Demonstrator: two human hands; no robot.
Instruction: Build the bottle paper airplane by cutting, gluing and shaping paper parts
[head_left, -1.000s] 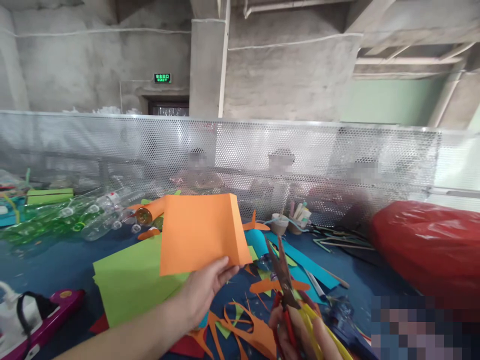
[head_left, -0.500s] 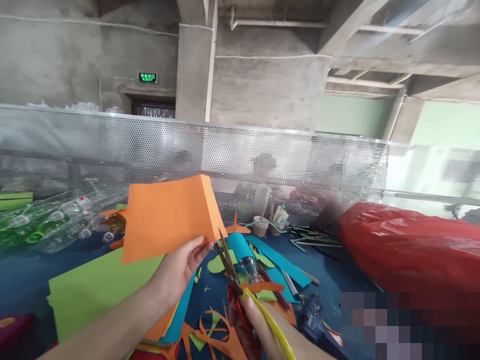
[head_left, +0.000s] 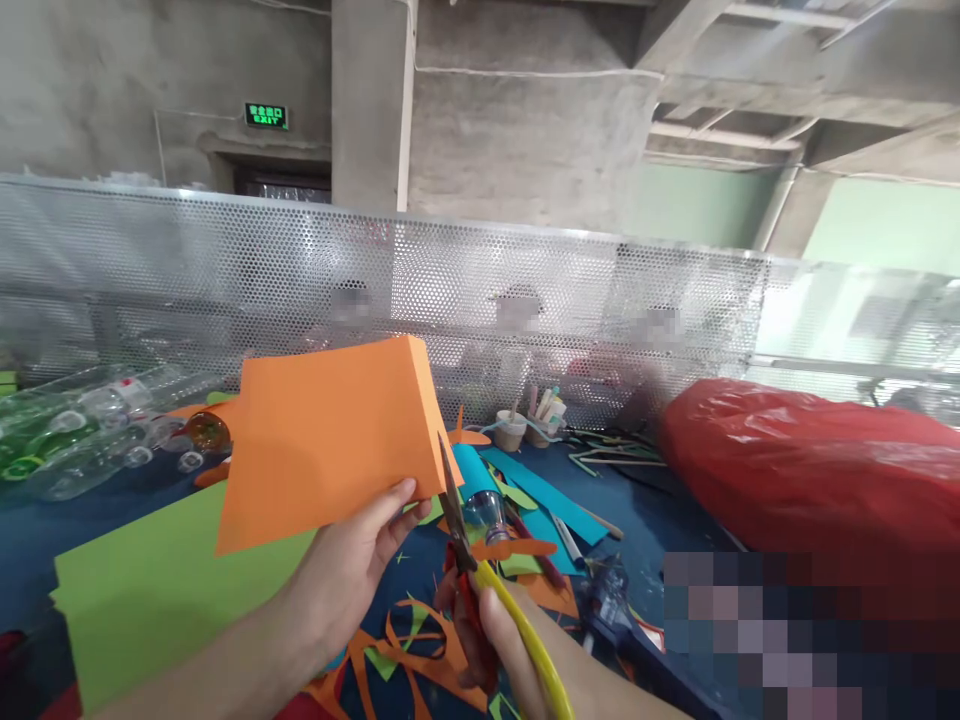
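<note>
My left hand (head_left: 367, 545) pinches the lower edge of an orange sheet of paper (head_left: 322, 440), which is folded along its right side into a narrow flap. In my right hand (head_left: 487, 620) is a pair of scissors (head_left: 459, 520) with one red and one yellow handle. Their blades point up at the folded strip, close to my left fingertips, and the paper's edge lies at the blades. Below lie orange paper scraps (head_left: 427, 640) and a stack of green paper (head_left: 172, 590). Just beyond the scissors rests a clear bottle wrapped in blue paper (head_left: 484, 500) with orange pieces on it.
Plastic bottles (head_left: 90, 430) lie at the left, and a big red plastic bag (head_left: 810, 460) fills the right. Cups with markers (head_left: 544, 420) stand before a perforated metal screen (head_left: 450, 290). A dark blue glue gun (head_left: 622, 620) lies right of my right hand.
The scissor blades have come closer together and stand more upright along the folded strip. The view has tilted down and shifted slightly. Both hands keep their holds.
</note>
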